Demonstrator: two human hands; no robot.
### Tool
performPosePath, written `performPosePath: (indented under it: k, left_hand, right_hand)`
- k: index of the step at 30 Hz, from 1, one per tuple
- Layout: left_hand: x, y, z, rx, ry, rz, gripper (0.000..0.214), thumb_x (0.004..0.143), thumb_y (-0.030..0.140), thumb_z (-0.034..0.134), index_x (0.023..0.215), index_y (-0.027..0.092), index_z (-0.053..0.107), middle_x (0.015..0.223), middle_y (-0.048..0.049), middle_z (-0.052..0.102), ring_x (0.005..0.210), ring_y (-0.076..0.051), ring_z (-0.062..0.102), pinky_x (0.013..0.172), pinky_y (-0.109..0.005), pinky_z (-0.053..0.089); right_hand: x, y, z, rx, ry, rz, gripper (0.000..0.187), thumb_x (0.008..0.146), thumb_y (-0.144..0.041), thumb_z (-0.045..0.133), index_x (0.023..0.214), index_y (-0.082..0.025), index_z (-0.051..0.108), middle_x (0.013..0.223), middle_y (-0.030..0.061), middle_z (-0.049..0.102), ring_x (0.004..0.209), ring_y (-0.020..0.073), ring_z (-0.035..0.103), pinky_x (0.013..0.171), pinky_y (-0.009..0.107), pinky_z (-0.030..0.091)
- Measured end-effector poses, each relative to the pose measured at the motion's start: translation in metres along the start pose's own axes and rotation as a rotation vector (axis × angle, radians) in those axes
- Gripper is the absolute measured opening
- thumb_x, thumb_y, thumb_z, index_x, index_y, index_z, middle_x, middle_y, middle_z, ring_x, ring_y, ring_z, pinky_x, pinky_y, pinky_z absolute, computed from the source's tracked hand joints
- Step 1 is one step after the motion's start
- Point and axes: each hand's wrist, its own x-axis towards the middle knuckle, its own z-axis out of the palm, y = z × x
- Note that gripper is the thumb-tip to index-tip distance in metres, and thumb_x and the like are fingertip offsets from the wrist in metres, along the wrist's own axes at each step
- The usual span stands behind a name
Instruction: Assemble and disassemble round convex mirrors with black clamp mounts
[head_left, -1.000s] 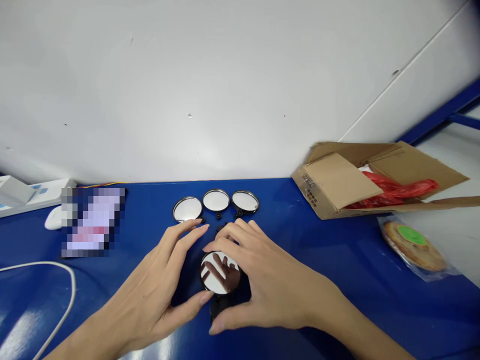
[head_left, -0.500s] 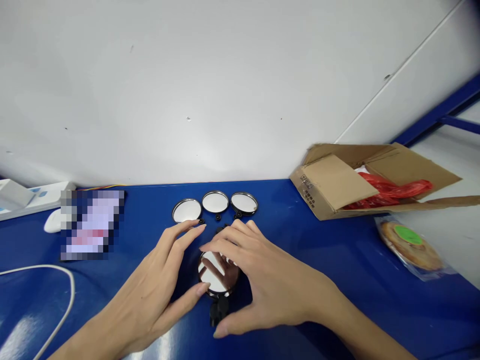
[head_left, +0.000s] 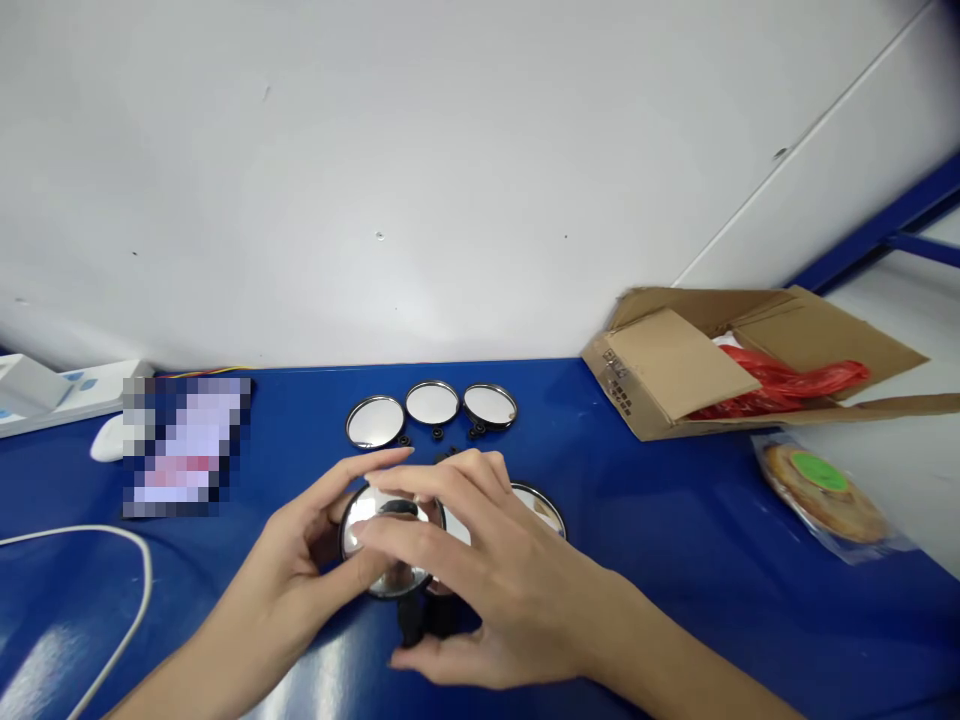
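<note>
A small round mirror [head_left: 366, 512] with a shiny face and dark rim is held up in front of me, tilted. My left hand [head_left: 315, 560] grips its left side, thumb over the face and fingers at the far edge. My right hand [head_left: 480, 560] reaches across from the right, fingers on the same mirror and thumb by its black stem clamp [head_left: 410, 622]. Behind the held piece, partly covered by my right hand, lies a second mirror [head_left: 456, 524]. A third mirror [head_left: 541, 508] shows past my right knuckles.
Three round mirrors, including the middle one [head_left: 433, 404], lie in a row at the back of the blue table [head_left: 600, 500]. An open cardboard box [head_left: 679, 365] holds red plastic. Wrapped bread [head_left: 825, 495] sits at right. A blurred phone [head_left: 184, 445] and white cable [head_left: 139, 600] are left.
Both hands have closed in on a round mirror, which is now raised and tilted between them. My left fingers have gone from apart to gripping it. Another mirror now shows right of my right hand.
</note>
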Motion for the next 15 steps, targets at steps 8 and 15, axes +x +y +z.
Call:
performPosePath:
  k: [8,15]
  left_hand:
    - [0.016,0.004,-0.009,-0.129,0.213,0.028,0.043,0.097,0.039,0.099,0.123,0.029,0.068,0.093,0.0020,0.086,0.079,-0.015,0.076,0.077,-0.021,0.064]
    - [0.009,0.002,0.001,-0.072,0.169,0.059,0.035,0.100,0.038,0.096,0.128,0.029,0.077,0.089,0.0027,0.083,0.080,-0.015,0.073,0.077,-0.020,0.062]
  right_hand:
    - [0.004,0.011,0.001,-0.247,0.307,0.185,0.032,0.108,-0.006,0.066,0.139,-0.015,0.066,0.127,0.0136,0.076,0.114,0.0276,0.067,0.098,0.042,0.047]
    - [0.000,0.017,0.001,-0.340,0.147,0.116,0.014,0.116,-0.016,0.065,0.109,-0.018,0.077,0.090,0.0039,0.073,0.087,0.0240,0.059,0.081,0.042,0.041]
